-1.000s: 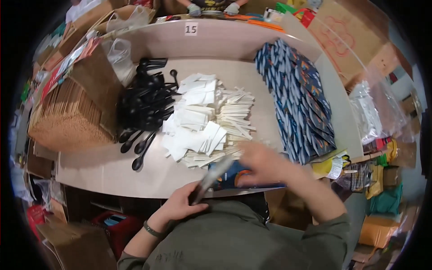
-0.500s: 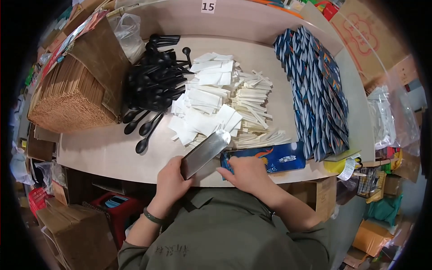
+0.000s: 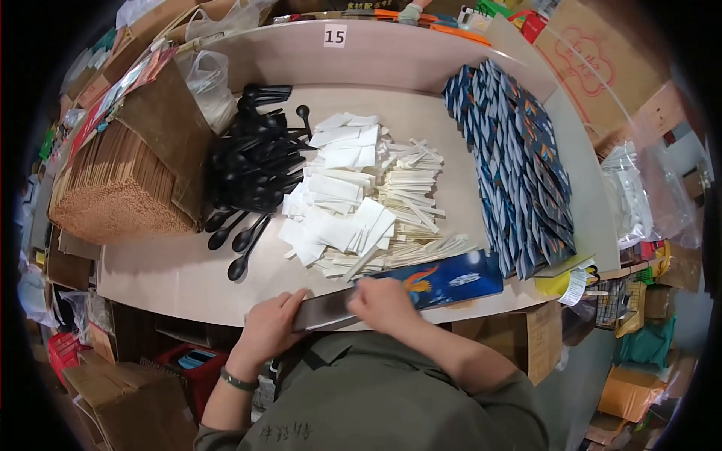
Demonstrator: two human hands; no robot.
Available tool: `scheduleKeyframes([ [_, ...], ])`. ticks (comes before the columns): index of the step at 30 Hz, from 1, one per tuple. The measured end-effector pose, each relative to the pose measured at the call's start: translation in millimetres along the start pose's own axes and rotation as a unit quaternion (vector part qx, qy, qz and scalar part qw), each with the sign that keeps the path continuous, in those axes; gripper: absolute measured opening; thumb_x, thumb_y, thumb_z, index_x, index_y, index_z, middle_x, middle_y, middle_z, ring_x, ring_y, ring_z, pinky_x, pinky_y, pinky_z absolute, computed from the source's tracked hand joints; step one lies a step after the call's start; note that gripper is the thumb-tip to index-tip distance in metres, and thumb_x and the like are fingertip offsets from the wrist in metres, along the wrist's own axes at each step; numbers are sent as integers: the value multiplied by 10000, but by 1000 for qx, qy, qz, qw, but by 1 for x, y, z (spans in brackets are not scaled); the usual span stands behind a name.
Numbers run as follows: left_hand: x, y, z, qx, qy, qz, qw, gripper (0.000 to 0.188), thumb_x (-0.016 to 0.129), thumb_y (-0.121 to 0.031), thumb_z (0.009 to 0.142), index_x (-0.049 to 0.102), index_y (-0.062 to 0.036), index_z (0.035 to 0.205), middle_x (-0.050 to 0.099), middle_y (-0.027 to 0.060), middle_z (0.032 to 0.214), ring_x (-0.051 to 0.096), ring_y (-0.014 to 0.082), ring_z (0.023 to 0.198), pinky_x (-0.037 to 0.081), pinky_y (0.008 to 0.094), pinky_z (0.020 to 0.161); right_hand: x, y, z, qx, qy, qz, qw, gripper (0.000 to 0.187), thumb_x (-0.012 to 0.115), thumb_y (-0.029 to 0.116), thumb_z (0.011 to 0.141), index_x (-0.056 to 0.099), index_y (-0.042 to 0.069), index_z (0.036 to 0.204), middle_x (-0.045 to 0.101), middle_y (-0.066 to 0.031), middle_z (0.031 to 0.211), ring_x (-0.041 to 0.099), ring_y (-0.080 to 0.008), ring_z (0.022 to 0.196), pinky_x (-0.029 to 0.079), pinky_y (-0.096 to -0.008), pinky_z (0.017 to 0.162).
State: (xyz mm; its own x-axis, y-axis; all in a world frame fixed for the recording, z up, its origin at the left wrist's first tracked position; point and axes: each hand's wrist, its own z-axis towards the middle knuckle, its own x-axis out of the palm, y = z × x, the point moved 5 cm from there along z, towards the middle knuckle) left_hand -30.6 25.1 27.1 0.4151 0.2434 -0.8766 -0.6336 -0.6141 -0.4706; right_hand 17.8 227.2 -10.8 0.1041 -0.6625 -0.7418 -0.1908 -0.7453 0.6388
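My left hand (image 3: 271, 327) is closed around the near left end of a shiny metal trough (image 3: 325, 310), held low at the table's front edge. The trough's other end meets a flat blue printed sleeve (image 3: 459, 281) lying along that edge. My right hand (image 3: 385, 304) is closed over the place where they join, its fingers curled on the sleeve's left end. Whether the trough sits inside the sleeve is hidden by this hand. Just beyond lie white paper packets (image 3: 335, 194) and a pile of thin pale sticks (image 3: 412, 188).
Black plastic spoons (image 3: 256, 169) are heaped at left, beside a cardboard box of stacked brown paper (image 3: 120, 188). Blue sleeves (image 3: 519, 180) stand in rows at right. A raised panel (image 3: 391, 56) bounds the far side; another person's gloved hand (image 3: 410, 13) shows behind it.
The trough has come down from its raised tilt to lie nearly in line with the blue sleeve. My right hand has closed over their join. The view has tilted slightly upward.
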Motion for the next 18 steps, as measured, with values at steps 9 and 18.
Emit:
scheduleKeyframes([
  [9, -6, 11, 20, 46, -122, -56, 990, 655, 856, -247, 723, 584, -69, 1291, 618, 174, 1213, 589, 388, 1115, 486, 443, 960, -110, -96, 70, 27, -238, -29, 971, 253, 698, 245, 857, 668, 31, 987, 700, -170, 874, 680, -343, 800, 528, -428, 707],
  [18, -37, 84, -6, -132, -269, 3, 954, 271, 745, -87, 798, 679, -48, 1058, 661, 128, 1037, 648, 332, 972, 535, 402, 824, -112, -18, 67, -82, -201, -98, 971, 235, 615, 296, 941, 667, 68, 958, 680, -196, 787, 660, -406, 758, 513, -473, 678],
])
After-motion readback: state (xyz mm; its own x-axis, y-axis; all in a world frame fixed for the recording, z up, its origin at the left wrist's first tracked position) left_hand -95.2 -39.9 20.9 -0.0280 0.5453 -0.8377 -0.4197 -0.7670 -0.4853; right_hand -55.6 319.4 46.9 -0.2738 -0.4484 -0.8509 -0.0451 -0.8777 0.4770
